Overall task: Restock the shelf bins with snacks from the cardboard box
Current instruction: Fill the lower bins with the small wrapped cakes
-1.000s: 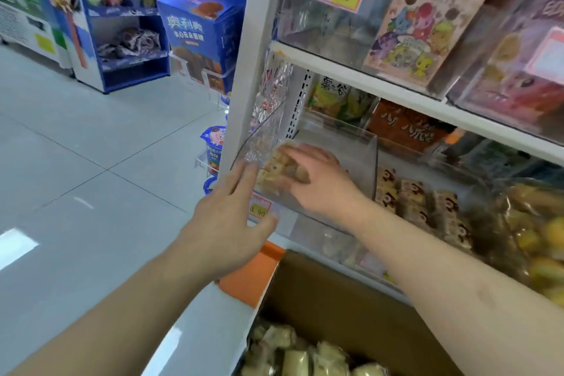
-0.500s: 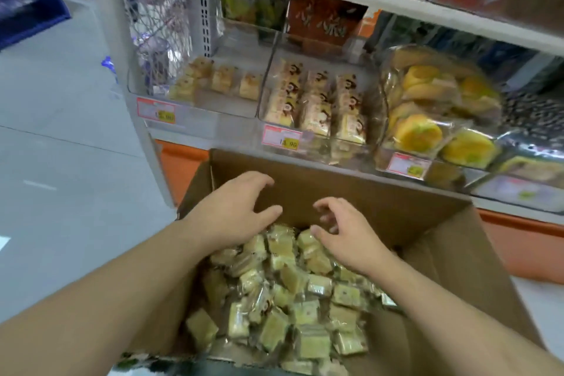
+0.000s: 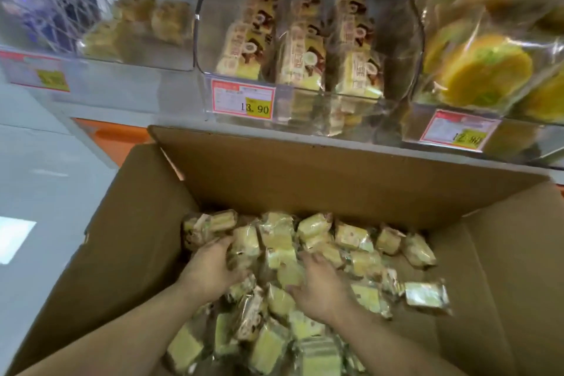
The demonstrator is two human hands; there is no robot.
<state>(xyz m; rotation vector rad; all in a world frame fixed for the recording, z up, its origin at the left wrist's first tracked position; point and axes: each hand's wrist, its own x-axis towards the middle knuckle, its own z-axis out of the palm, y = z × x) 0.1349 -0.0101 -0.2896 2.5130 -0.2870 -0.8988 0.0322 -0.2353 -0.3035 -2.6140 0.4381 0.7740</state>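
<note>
Cardboard box [image 3: 351, 180] sits below clear shelf bins [image 3: 195, 24] on grey floor [image 3: 39, 168]; both hands clutch snacks [image 3: 363, 262].

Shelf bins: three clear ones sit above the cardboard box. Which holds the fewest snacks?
The left bin: only a few loose pale cakes lie inside. The middle bin has three full rows, and the right bin is heaped with yellow cakes.

Fingers [image 3: 229, 243] of the left hand [image 3: 210, 268] are buried among the wrapped snacks [image 3: 276, 235]; grasp cannot be confirmed. Right hand [image 3: 320, 285] likewise, fingers partly covered. Cardboard box [image 3: 305, 180] near wall cut off by lower edge. Far-left bin's [image 3: 100, 70] price label [image 3: 36, 73] blurred, unreadable. Right-hand label [image 3: 457, 131] figures smeared.
</note>
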